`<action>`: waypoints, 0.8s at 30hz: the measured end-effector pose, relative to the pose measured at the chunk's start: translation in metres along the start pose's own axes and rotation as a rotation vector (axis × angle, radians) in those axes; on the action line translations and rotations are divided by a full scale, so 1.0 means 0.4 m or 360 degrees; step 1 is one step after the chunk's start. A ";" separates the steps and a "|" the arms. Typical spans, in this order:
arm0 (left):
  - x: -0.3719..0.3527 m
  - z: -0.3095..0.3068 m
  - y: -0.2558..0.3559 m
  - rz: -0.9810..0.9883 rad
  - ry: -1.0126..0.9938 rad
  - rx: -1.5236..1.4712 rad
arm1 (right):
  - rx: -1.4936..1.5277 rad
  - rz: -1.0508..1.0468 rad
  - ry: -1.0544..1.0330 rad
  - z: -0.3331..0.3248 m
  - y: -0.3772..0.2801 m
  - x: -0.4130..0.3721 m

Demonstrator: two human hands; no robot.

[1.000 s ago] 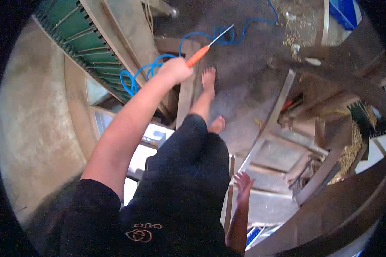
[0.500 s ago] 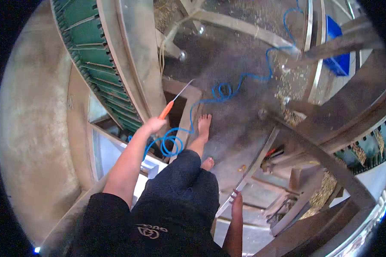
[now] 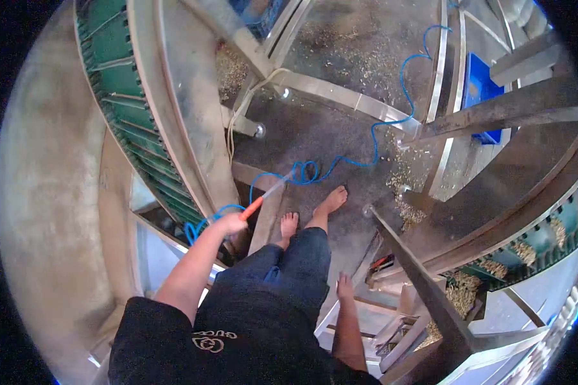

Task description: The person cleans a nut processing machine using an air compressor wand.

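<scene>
My left hand (image 3: 232,224) is closed around the orange handle of an air blow gun (image 3: 252,208). Its thin nozzle points up and to the right over the floor, smeared by motion. A blue coiled air hose (image 3: 306,172) loops beside the nozzle and trails off toward the upper right. Low on the right, my right hand (image 3: 345,286) is held out with its fingers extended and nothing in it, close beside the metal frame. My bare feet stand on the dusty floor (image 3: 308,135) between the machine frames.
A green slatted conveyor (image 3: 131,122) curves up at the left, and another conveyor (image 3: 514,260) carrying pale pieces is at the right. A metal beam (image 3: 424,276) slants across the lower right. Scattered bits lie near a blue crate (image 3: 478,96). A cable (image 3: 232,131) hangs by the frame.
My body has stepped forward, one foot passing the other. My right hand has come off the metal rail. The dust cloud has thinned, and the blow gun has shifted slightly with my left hand.
</scene>
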State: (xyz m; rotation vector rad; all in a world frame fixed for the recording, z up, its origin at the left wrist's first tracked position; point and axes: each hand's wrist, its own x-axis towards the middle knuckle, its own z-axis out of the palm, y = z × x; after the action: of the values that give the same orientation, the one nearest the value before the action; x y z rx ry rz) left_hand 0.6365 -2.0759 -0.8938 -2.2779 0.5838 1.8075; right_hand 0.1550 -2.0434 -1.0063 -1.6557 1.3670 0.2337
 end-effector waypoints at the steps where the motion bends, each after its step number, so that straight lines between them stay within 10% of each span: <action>1: -0.024 -0.002 0.062 -0.0023 -0.0043 -0.0093 | 0.0148 0.0382 -0.0060 -0.061 -0.055 0.060; 2: -0.045 0.002 0.112 -0.0046 -0.0090 -0.0184 | 0.0298 0.0765 -0.0126 -0.131 -0.121 0.126; 13: -0.241 -0.068 0.639 0.1192 0.0027 0.0166 | 0.0977 0.0158 0.0302 -0.714 -0.447 0.491; 24: -0.143 -0.285 1.022 0.1380 0.0332 0.0434 | 0.0330 0.0602 0.0226 -0.743 -0.386 0.309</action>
State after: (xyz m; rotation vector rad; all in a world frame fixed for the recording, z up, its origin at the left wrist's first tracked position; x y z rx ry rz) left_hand 0.5618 -2.4783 -0.7679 -2.1779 1.9529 1.5934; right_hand 0.2120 -2.3571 -0.8456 -1.2541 1.7475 0.1873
